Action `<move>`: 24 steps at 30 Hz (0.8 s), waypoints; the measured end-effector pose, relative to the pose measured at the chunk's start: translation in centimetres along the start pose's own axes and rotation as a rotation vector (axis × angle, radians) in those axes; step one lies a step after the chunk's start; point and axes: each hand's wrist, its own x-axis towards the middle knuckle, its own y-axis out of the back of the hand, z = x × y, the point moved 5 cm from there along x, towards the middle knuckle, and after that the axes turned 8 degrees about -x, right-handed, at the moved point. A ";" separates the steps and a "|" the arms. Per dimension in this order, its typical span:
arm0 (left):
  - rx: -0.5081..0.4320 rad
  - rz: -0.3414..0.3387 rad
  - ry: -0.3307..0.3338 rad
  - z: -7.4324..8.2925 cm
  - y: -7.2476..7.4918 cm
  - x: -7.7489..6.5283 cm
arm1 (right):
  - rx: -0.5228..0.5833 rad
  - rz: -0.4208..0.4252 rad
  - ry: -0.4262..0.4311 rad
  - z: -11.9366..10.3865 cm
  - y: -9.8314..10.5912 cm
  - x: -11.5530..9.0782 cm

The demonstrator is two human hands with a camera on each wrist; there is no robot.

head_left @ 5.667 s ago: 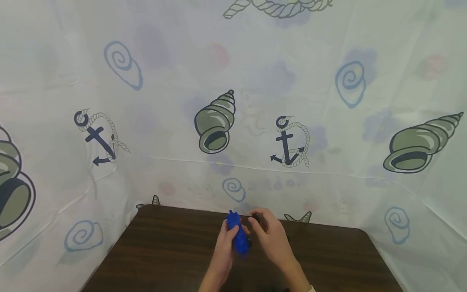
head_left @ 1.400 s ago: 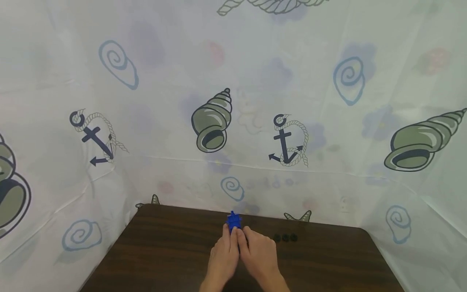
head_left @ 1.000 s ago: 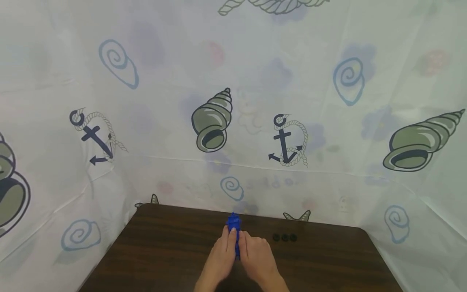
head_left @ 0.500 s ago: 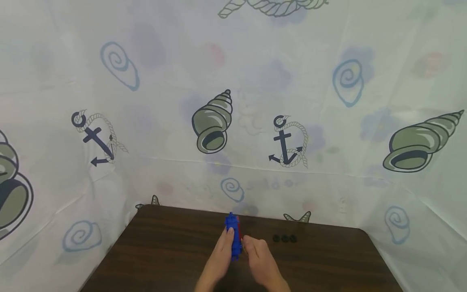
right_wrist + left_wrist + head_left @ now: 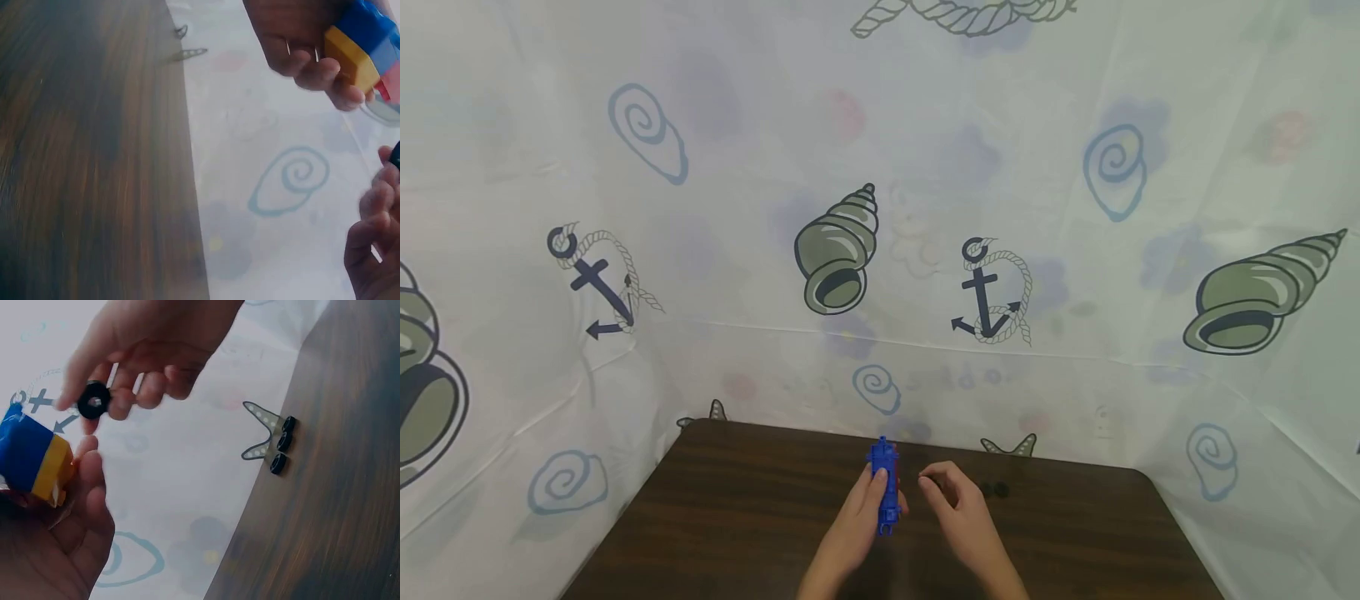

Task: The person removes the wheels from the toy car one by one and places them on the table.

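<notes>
My left hand [image 5: 850,518] grips a toy vehicle body [image 5: 886,487], its long blue side turned up, with the thumb on top. The wrist views show a yellow layer [image 5: 53,467] on it, and a red part [image 5: 392,81] shows in the right wrist view. Just to the right, apart from the toy, my right hand [image 5: 964,515] pinches a small black toy wheel [image 5: 94,400] between thumb and fingers. Three more black wheels [image 5: 284,442] stand in a row on the table; in the head view my right hand partly hides them.
The dark wood-grain table [image 5: 737,517] spans the bottom of the head view. Behind it and along both sides hangs a white sheet [image 5: 737,208] printed with shells and anchors.
Both hands were together on the toy a second ago. My right hand has since drawn away to the right with a wheel in its fingers; my left keeps hold of the toy.
</notes>
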 end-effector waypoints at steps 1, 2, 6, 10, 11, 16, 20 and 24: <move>-0.001 0.009 0.008 0.0 0.0 0.1 | 0.006 -0.013 -0.009 0.3 0.2 0.0; -0.005 0.017 0.016 0.0 0.1 0.1 | 0.010 -0.029 -0.017 0.6 0.4 0.0; -0.008 0.055 0.040 -0.1 0.5 0.4 | 0.001 -0.081 -0.047 1.9 1.4 0.1; -0.017 0.081 0.033 -0.1 0.8 0.7 | 0.022 -0.074 -0.083 3.3 2.7 0.1; -0.016 0.085 0.029 -0.1 0.9 0.8 | 0.029 -0.062 -0.089 3.7 3.1 0.1; -0.021 0.084 0.019 -0.1 0.8 0.9 | -0.028 0.030 -0.087 5.5 5.1 0.1; -0.041 0.081 0.041 -0.5 0.7 0.6 | -0.095 0.078 -0.096 7.0 6.5 0.2; -0.063 0.046 0.088 -1.0 0.5 0.4 | -0.121 0.083 -0.126 8.4 7.8 0.4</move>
